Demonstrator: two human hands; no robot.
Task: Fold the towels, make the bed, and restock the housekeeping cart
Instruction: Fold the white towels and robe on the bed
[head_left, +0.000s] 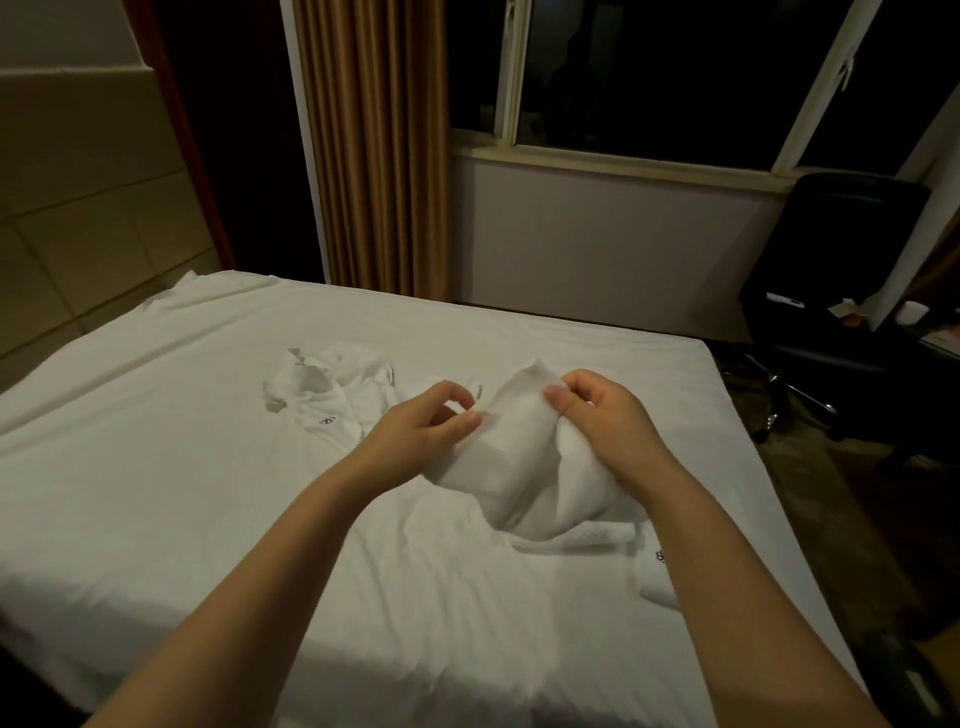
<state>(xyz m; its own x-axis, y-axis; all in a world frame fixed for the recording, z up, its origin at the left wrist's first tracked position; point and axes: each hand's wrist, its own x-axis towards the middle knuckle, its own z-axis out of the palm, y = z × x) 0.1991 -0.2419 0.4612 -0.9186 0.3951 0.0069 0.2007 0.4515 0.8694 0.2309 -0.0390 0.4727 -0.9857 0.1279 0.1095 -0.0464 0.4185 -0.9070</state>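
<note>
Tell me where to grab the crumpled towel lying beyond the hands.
Probably pinch the crumpled towel at its raised hem on the far left, coming down from above; that edge stands clear of the bed sheet, while the rest lies bunched.

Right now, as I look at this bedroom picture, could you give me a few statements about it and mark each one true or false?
1. The left hand and right hand both pinch one white towel. True.
2. The second towel is neatly folded. False: it lies crumpled on the bed.
3. A black office chair stands to the right of the bed. True.
4. The curtain is drawn across the window. False: it hangs bunched to the left, and the panes are uncovered.
5. The window panes look dark. True.
</note>
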